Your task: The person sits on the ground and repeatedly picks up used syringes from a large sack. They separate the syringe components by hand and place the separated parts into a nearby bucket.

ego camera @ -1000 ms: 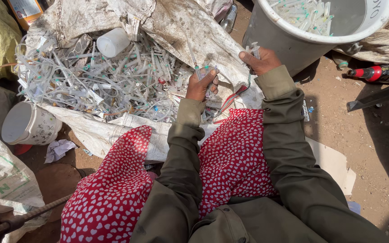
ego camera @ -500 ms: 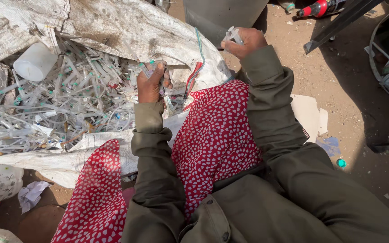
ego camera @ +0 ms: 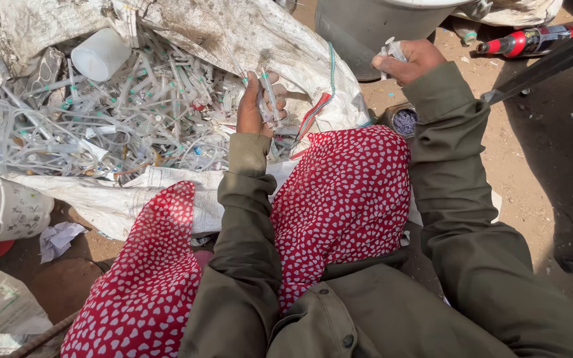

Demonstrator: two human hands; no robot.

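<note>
My left hand grips a small bundle of clear plastic syringes just above the edge of a big heap of used syringes and tubing that lies in an open white woven sack. My right hand is raised to the right, closed on a few small clear plastic pieces, close to the side of a large grey tub. Both arms are in olive sleeves, over a red cloth with white hearts on my knees.
A white plastic jar lies on the heap. A white bucket stands at the left edge. A small tin of tiny parts sits by my right knee. A red bottle and a dark metal bar lie on the dirt at right.
The view has swung between frames. My right hand has stayed raised by the grey tub with its plastic pieces. My left hand still holds syringes at the sack's edge.
</note>
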